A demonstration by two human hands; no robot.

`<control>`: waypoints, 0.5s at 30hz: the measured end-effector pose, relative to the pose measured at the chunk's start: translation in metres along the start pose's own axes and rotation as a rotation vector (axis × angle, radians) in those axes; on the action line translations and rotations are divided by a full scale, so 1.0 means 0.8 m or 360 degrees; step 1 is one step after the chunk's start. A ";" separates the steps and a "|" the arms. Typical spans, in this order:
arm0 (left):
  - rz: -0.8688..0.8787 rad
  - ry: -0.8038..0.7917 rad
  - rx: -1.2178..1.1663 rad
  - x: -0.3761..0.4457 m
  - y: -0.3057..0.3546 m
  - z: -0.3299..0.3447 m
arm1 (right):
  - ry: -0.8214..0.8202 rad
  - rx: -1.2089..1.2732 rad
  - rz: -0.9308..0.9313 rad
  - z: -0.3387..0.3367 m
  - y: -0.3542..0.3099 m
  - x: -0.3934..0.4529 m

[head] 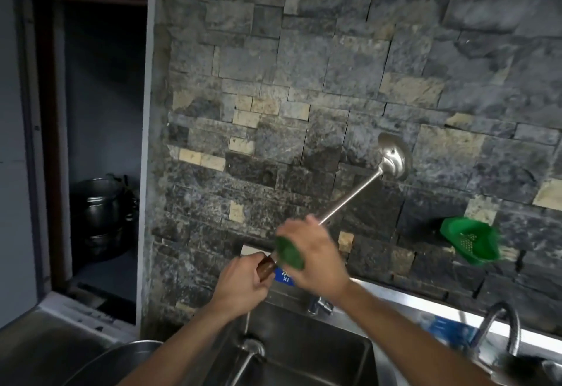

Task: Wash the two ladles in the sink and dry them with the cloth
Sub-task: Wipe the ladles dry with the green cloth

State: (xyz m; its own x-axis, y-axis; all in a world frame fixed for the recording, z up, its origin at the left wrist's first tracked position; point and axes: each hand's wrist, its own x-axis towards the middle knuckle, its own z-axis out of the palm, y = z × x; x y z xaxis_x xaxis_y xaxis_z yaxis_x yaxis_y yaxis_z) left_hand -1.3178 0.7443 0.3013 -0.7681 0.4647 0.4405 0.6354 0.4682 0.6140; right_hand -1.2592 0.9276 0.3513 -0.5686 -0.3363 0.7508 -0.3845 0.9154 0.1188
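Observation:
I hold a long steel ladle raised over the sink, its bowl up near the stone wall. My left hand grips its brown wooden handle end. My right hand grips a green scrub pad wrapped round the shaft just above the handle. A second ladle lies in the sink below my arms, bowl towards the back. No cloth is in view.
A tap stands behind the sink and a curved faucet is at the right. A green strainer hangs on the wall. A large steel bowl sits at the left. Pots stand in a dark doorway.

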 end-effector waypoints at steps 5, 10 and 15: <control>0.0015 0.0041 -0.0320 -0.008 0.004 -0.011 | -0.0137 -0.0255 -0.0731 0.006 0.005 0.005; -0.0024 -0.0121 -0.0571 -0.020 0.010 -0.044 | 0.0092 -0.0528 -0.0983 -0.056 0.060 0.056; -0.0027 -0.0391 -0.0683 -0.028 0.024 -0.094 | 0.0124 -0.0696 -0.0821 -0.136 0.101 0.127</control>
State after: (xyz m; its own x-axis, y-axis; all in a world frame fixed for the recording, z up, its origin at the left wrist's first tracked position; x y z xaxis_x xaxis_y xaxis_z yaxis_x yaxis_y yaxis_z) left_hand -1.2942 0.6864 0.3524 -0.7041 0.6473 0.2921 0.4933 0.1498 0.8569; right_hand -1.2693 0.9916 0.5078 -0.3308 -0.7519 0.5702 -0.2534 0.6528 0.7138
